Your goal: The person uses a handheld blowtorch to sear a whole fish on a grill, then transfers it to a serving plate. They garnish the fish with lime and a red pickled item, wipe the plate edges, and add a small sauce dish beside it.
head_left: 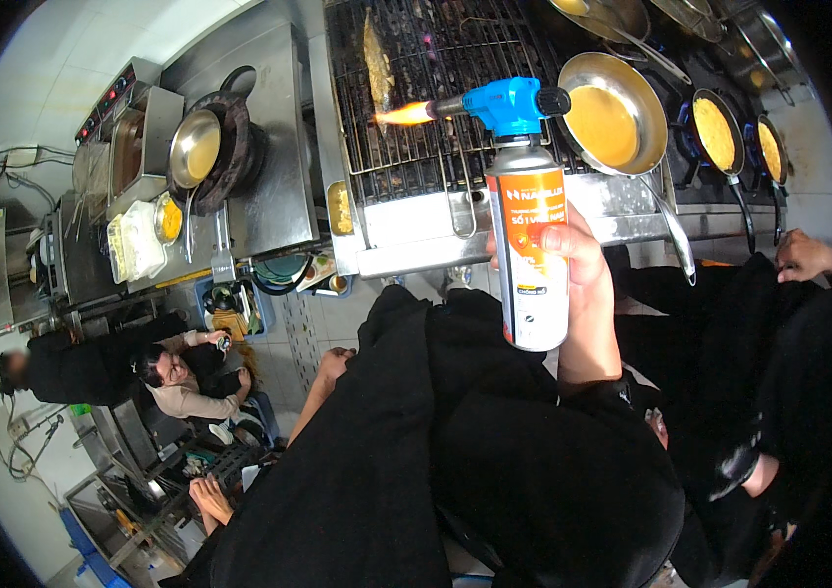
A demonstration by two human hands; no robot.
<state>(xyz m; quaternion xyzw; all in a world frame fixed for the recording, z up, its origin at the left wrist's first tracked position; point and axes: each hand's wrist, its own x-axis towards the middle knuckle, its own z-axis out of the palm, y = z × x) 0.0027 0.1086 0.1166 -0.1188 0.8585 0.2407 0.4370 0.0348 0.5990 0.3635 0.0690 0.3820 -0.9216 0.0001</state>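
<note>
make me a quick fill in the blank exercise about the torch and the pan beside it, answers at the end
1. A gas torch is held upright in the person's ____ hand.
2. The torch head is ____ in colour.
3. Its flame points toward the picture's ____ edge.
4. The steel pan just right of the torch head has contents coloured ____.

Missing words: right; blue; left; yellow.

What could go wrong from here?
1. The right hand holds a lit torch; its flame might scorch the elongated food on the grill.
2. The handle of the pan beside the grill juts past the steel ledge; a bump could spill the yellow liquid.
</note>
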